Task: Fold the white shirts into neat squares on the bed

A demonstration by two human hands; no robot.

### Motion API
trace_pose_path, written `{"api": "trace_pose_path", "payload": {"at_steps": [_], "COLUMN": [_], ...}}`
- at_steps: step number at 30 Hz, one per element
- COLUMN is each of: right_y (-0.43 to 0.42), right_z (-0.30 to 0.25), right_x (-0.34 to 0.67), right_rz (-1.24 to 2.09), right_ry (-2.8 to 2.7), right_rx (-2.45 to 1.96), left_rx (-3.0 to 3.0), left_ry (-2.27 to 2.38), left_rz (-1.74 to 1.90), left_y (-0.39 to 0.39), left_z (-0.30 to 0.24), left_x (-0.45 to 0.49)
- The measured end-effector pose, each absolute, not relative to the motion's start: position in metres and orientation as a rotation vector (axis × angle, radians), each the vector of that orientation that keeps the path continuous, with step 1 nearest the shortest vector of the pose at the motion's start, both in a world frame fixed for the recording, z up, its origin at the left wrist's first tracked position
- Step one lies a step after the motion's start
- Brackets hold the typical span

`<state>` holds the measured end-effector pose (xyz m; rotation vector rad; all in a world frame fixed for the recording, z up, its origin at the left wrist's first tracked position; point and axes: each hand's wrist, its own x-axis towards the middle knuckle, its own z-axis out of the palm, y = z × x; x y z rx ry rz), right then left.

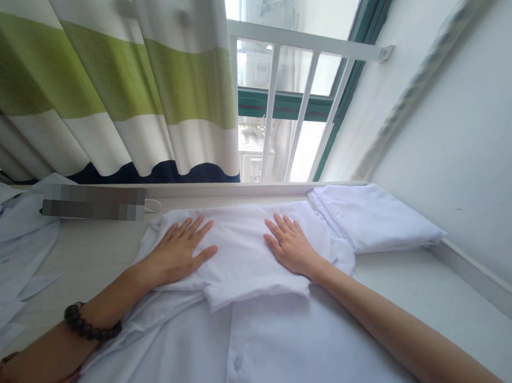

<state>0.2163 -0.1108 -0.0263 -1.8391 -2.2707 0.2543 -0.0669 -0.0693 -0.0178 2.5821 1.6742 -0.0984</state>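
Observation:
A white button-front garment (249, 306) lies before me, its far part folded over into a flat layer. Its near part stretches to the bottom of the view, with a placket and one button (237, 364) showing. My left hand (183, 253) rests flat on the left side of the folded layer, fingers spread. On the right side of the same layer lies my right hand (291, 245), also palm down with fingers apart. Neither hand grips anything. Just beyond the right hand is a neatly folded white garment (376, 219), touching or nearly touching the layer.
More white garments (9, 257) lie loosely at the left. A thin white loop (153, 206) is near a pixelated patch. A low ledge (195, 190) edges the white surface (91, 251). Behind are a striped curtain (115, 79), a white railing (308, 41) and a window; a wall (471, 147) rises right.

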Motion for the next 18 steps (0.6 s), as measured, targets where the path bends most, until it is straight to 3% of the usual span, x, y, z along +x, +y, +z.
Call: {"api": "trace_pose_path", "payload": {"at_steps": [8,18], "right_y": [-0.075,-0.045], "right_z": [-0.026,-0.036], "right_x": [0.246,0.261], "right_rz": [0.077,0.094], "right_ry": [-2.156,-2.238], "right_rx": [-2.058,-2.041], "left_rx": [2.561,2.606], "left_ry": [1.786,1.715], "left_rz": [0.018,0.066], "left_y": [-0.046,-0.021], "left_z": [-0.020,-0.028], "left_x": [-0.067,-0.074]}}
